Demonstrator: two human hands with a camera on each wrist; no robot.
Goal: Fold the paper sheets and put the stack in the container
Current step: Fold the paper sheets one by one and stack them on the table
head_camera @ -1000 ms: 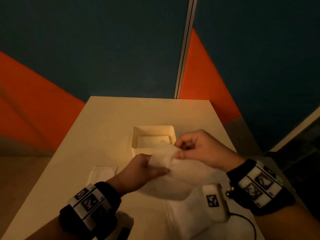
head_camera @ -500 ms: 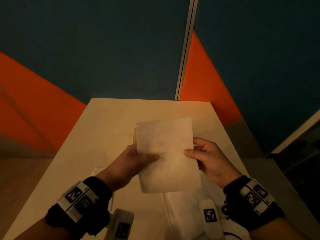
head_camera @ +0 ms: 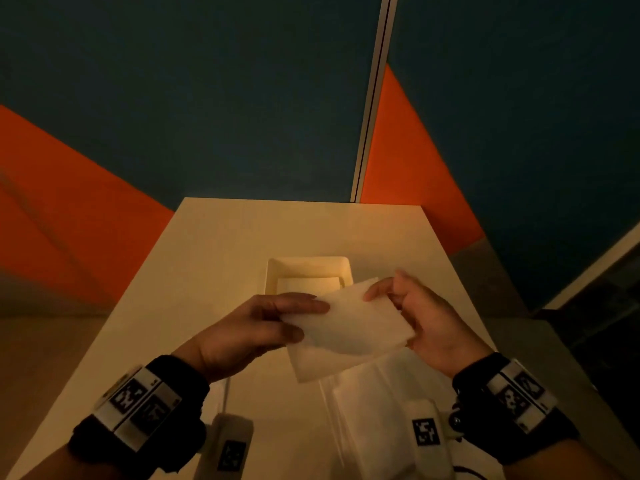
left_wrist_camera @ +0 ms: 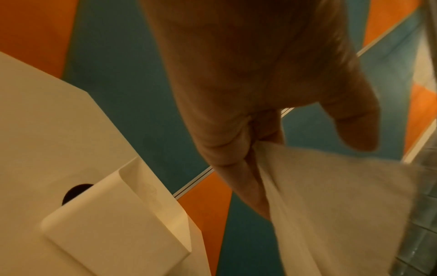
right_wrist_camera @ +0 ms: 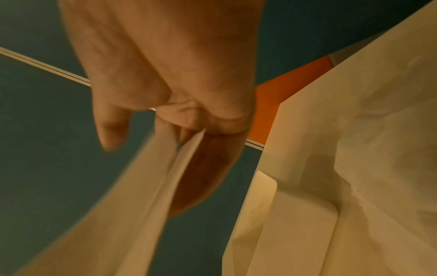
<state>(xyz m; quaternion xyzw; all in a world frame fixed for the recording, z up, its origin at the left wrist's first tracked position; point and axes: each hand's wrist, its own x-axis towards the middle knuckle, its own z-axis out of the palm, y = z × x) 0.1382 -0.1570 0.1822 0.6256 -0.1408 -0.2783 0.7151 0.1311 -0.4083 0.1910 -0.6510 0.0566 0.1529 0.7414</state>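
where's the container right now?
In the head view the white container sits on the table at centre, just beyond both hands; the held paper sheet covers its near right corner, and a folded sheet lies inside it.

A pale table (head_camera: 214,271) stands against a dark teal wall (head_camera: 207,98) with orange panels (head_camera: 408,161).
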